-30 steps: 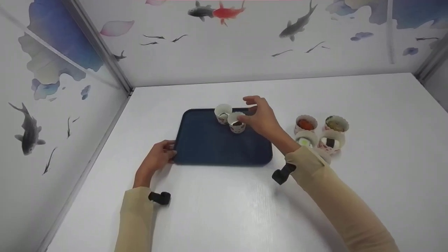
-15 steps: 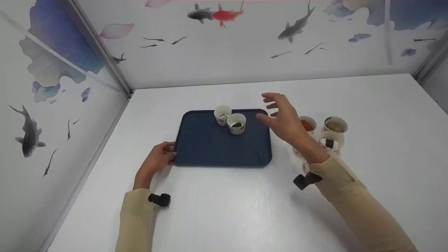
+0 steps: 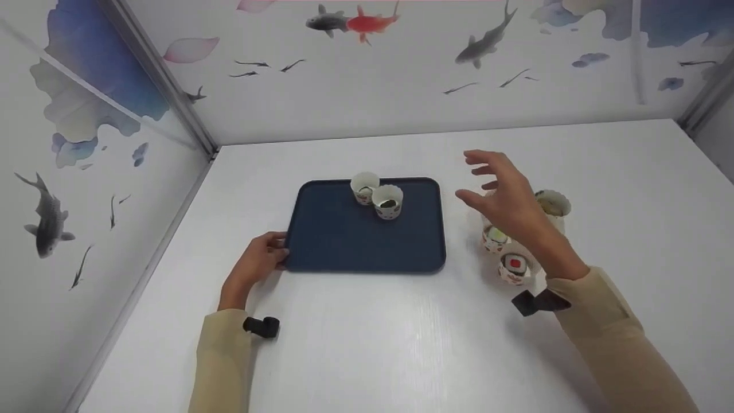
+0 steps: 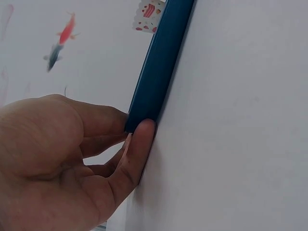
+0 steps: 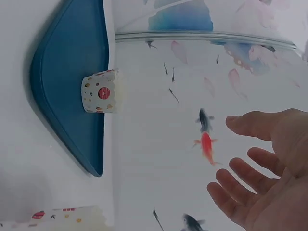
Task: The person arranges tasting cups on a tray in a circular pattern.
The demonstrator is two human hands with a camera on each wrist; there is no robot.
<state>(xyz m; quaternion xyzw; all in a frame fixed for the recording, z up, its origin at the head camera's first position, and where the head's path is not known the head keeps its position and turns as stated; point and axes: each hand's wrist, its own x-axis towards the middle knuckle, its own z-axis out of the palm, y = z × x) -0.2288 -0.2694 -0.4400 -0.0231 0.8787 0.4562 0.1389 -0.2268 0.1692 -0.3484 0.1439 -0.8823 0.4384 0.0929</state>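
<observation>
At the left edge of the dark blue tray (image 3: 344, 241), my left hand (image 3: 261, 261) pinches the rim between thumb and fingers, as the left wrist view also shows. Two paper baking cups stand together on the tray's far half: a rear cup (image 3: 365, 188) and a front cup (image 3: 388, 202) with a dark-topped piece inside. To the right of the tray my right hand (image 3: 510, 201) is in the air with fingers spread and nothing held. It hides part of a group of paper cups, among them a cup with a red-centred sushi roll (image 3: 514, 265) and one with a green-centred piece (image 3: 496, 235).
A further cup with a pale brown filling (image 3: 553, 203) shows behind the right hand. The white table (image 3: 355, 344) meets a fish-painted back wall (image 3: 401, 97) and a left wall (image 3: 86, 229). Both sleeves carry black wrist cameras.
My right hand has let go of the front cup on the tray and moved right, over the other cups, with its fingers opening. The left hand and tray have stayed in place.
</observation>
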